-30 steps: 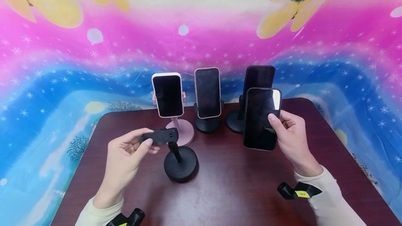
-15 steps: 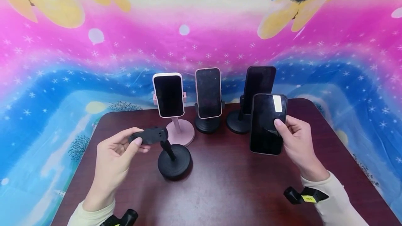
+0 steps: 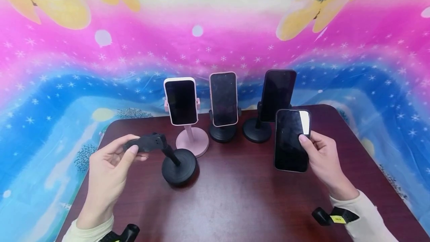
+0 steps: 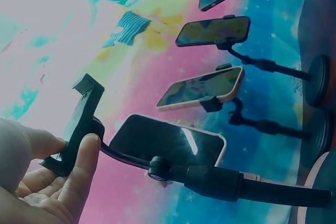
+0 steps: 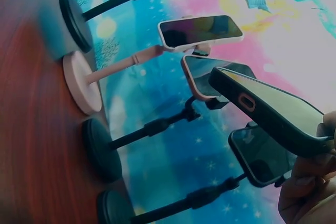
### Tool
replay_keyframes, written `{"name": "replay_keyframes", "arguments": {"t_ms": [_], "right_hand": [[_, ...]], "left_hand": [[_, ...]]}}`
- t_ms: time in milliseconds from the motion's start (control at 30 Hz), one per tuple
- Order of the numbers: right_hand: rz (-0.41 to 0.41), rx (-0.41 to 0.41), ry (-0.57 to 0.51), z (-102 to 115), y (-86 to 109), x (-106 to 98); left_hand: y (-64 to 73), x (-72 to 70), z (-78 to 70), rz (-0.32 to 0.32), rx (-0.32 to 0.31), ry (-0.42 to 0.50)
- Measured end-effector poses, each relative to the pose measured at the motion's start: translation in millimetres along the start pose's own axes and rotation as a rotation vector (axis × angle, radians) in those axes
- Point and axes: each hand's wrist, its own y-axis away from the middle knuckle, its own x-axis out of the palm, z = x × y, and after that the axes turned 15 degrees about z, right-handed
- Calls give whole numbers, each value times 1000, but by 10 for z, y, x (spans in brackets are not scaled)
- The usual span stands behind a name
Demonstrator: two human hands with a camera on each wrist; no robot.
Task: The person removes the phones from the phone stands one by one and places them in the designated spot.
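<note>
My left hand [image 3: 109, 174] pinches the clamp [image 4: 84, 124] of a black phone stand [image 3: 179, 167] between thumb and fingers. No phone sits in that clamp, and the stand's round base is low at the table's left. On the right, my right hand [image 3: 324, 160] grips a black-cased smartphone [image 3: 291, 141] by its right edge, thumb on the screen, which faces up toward the head view. The right wrist view shows the phone's dark case side [image 5: 268, 116] with a small reddish-rimmed button. This phone stands apart from the empty stand.
Behind, a pink stand [image 3: 193, 143] holds a white-framed phone [image 3: 181, 102]. Beside it a black stand [image 3: 222, 133] bears a pink-edged phone [image 3: 224, 99]. Farther right, another black stand [image 3: 256, 130] carries a dark phone [image 3: 279, 94]. A patterned cloth [image 3: 215, 40] hangs behind the dark red table [image 3: 231, 197].
My left hand has moved left, taking the black stand with it, base included. My right hand has shifted right and nearer with the smartphone, uncovering more of the rear dark phone.
</note>
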Motion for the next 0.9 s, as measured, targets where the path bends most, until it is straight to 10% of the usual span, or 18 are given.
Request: {"name": "replay_keyframes", "arguments": {"t_ms": [900], "right_hand": [[28,88,112,-228,263,-202]], "left_hand": [[-132,-307,62,-110,33,70]]}}
